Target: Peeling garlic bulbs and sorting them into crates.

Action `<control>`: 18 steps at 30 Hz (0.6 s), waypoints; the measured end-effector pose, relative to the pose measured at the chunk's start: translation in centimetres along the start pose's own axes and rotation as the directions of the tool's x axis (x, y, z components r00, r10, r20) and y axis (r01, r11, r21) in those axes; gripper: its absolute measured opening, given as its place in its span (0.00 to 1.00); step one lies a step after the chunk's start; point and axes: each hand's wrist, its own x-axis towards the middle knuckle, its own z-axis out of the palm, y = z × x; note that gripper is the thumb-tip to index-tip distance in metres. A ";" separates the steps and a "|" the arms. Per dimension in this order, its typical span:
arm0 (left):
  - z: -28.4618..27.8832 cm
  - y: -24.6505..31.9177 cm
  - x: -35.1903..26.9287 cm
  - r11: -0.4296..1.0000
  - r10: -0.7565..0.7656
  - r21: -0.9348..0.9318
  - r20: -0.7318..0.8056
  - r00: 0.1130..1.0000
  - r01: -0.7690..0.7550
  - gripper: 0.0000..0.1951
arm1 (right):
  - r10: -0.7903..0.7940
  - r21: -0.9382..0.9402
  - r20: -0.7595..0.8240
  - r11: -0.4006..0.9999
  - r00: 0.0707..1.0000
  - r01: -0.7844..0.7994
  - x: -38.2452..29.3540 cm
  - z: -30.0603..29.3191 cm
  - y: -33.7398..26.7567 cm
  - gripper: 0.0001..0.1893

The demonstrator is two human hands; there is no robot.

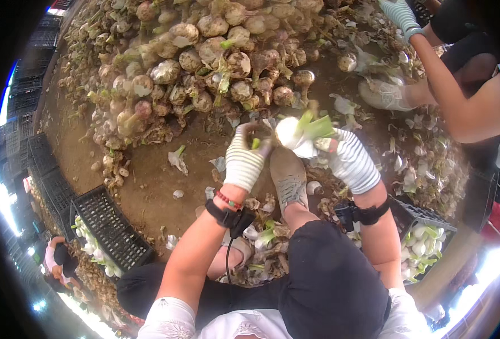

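My left hand [245,161], in a striped knit glove, curls its blurred fingers around a short green stem piece [255,143]. Just to its right, my right hand [353,163] wears a matching glove and grips a garlic bulb [287,132]. This bulb is white and clean, its thick green stem [317,127] pointing right towards the palm. A small reddish-brown object [331,145] shows at the right fingers; I cannot tell what it is. Beyond both hands rises a large heap of soil-stained, unpeeled garlic bulbs [207,55].
Black plastic crates stand at left [110,229] and right [402,216], with white garlic beside or inside them. Garlic skins [271,241] litter the dirt floor around my shoes [290,182]. A co-worker's gloved hand [400,17] and bare arm reach in at upper right. Another person [59,262] is at far left.
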 end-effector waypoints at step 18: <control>-0.7 4.1 -3.6 0.988 0.058 -0.145 0.023 0.998 -0.054 0.09 | -0.172 -0.656 -0.472 0.723 0.865 -0.214 -0.8 -4.8 0.6 0.26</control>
